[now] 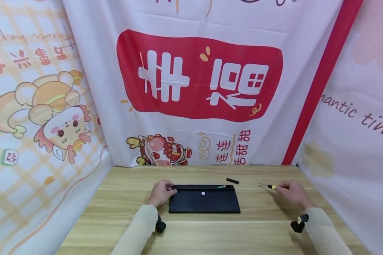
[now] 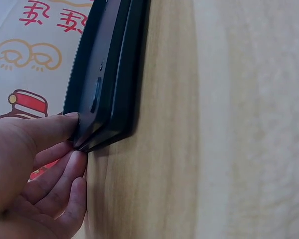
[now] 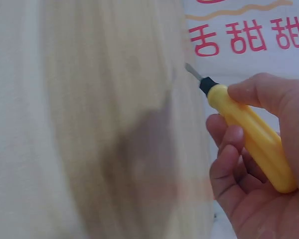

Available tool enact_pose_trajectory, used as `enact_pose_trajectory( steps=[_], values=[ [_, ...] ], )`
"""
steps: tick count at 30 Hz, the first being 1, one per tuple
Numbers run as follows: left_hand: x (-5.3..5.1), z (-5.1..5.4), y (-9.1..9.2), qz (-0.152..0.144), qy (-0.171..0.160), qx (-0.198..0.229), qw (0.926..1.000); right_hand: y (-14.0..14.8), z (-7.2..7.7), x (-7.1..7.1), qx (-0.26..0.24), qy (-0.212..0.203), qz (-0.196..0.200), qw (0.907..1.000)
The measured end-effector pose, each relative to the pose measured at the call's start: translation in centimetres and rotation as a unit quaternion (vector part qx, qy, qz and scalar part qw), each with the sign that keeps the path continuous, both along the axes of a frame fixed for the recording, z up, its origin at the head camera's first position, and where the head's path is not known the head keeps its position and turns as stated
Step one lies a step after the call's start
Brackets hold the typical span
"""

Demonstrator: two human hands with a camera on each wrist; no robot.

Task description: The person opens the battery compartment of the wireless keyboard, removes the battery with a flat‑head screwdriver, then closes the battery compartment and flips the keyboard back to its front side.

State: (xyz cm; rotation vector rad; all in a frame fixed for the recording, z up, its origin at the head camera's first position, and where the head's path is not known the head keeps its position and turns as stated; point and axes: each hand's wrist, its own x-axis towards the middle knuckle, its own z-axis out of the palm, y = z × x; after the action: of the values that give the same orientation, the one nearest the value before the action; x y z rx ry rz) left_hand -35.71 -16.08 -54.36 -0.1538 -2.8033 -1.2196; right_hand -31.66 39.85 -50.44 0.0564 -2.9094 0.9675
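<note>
A black keyboard lies underside up on the table, with a small white round spot on it. In a slot along its far edge sits a green battery. My left hand pinches the keyboard's far left corner, thumb on top and fingers at the side, as the left wrist view shows. Off to the right, my right hand grips a yellow screwdriver by its handle. The metal tip points left and stays apart from the keyboard. A small black cover strip lies just behind the keyboard's far right corner.
The wooden table carries these things. Printed cloth hangs behind it and along both sides. Each wrist wears a small black camera, one by the left sleeve and one by the right sleeve.
</note>
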Motion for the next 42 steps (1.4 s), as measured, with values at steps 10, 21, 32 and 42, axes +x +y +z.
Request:
enact_pose_trajectory(
  steps=[10,21,32,42],
  values=[
    [0.3,0.3,0.2,0.0,-0.007,0.004,1.0,0.3,-2.7,1.0,0.041,0.061,0.001,0.9973],
    [0.0,0.2,0.2,-0.001,-0.002,0.002,1.0,-0.8,-2.3,0.8,0.139,0.082,0.06,0.985],
    [0.1,0.2,0.0,0.0,0.0,0.002,1.0,-1.4,-2.0,0.3,0.18,0.059,0.073,0.9791],
    [0.5,0.2,0.0,-0.005,0.0,0.005,1.0,-1.8,-1.3,0.3,0.178,0.023,0.068,0.9814]
  ],
)
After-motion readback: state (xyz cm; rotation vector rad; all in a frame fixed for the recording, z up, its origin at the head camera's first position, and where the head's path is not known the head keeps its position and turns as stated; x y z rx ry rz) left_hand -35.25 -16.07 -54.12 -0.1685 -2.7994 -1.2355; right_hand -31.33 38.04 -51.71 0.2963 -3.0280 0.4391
